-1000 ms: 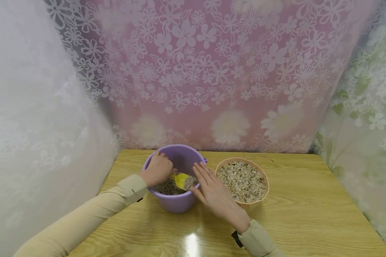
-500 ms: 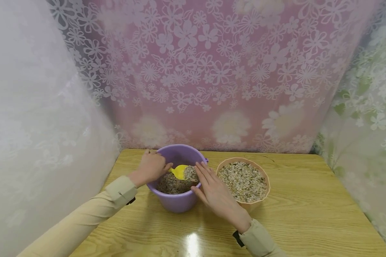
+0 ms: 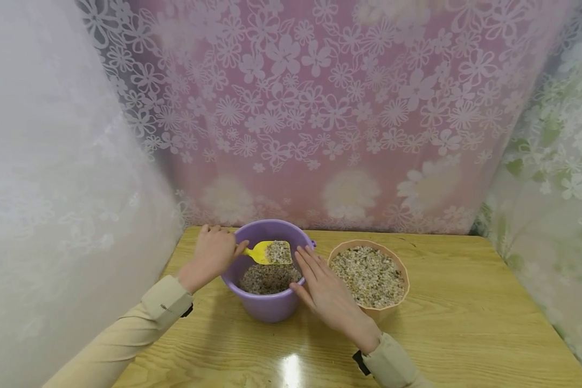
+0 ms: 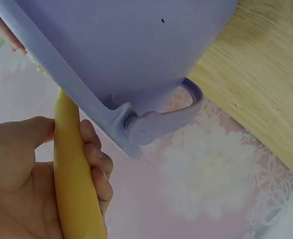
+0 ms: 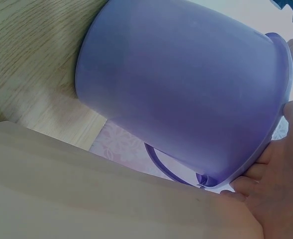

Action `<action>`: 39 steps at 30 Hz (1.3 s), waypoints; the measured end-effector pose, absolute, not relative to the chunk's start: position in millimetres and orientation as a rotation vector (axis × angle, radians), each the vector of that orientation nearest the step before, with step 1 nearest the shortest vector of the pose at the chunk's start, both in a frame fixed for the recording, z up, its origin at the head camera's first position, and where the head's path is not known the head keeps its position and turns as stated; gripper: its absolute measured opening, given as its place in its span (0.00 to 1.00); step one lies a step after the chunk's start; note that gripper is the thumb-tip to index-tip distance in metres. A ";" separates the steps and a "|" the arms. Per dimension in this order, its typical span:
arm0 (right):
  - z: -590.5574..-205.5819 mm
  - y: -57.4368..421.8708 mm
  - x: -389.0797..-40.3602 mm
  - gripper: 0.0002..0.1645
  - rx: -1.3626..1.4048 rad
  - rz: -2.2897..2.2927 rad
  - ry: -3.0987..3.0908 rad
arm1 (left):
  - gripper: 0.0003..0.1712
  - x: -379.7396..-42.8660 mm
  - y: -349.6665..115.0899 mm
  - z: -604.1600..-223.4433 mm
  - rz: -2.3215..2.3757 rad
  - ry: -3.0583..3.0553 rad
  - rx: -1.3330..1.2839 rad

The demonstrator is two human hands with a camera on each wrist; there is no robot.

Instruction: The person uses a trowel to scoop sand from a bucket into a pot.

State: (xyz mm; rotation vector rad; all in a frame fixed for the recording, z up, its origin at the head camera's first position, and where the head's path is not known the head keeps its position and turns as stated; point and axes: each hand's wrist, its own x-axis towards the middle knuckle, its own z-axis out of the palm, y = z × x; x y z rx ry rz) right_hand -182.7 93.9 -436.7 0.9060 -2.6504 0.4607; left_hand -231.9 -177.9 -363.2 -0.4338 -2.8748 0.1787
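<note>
My left hand [image 3: 210, 256] grips the handle of a small yellow scoop [image 3: 258, 252], its fingers wrapped round the yellow handle [image 4: 71, 169] in the left wrist view. Pale gravel-like grains [image 3: 277, 250] fill the scoop's blade, which is over the inside of a purple bucket [image 3: 270, 310]. Lower in that bucket lies a layer of similar grains [image 3: 267, 280]. My right hand [image 3: 331, 299] rests at the bucket's right rim with straight fingers; its fingertips and thumb touch the rim [image 5: 289, 69] in the right wrist view.
Right of the bucket, close behind my right hand, stands a peach bowl [image 3: 404, 288] full of pale mixed grains [image 3: 366, 275]. Both containers are on a wooden table [image 3: 465, 312]. A pink flowered sheet [image 3: 291, 134] hangs behind the table, with pale sheets at either side.
My left hand has moved left and drawn back, lifting the scoop with its grains from the layer in the bucket. My right hand has stayed at the rim.
</note>
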 end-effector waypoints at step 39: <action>-435.1 94.0 -182.7 0.41 0.911 0.488 -2.654 | 0.29 -206.7 -191.0 -394.9 0.085 -2.292 -0.512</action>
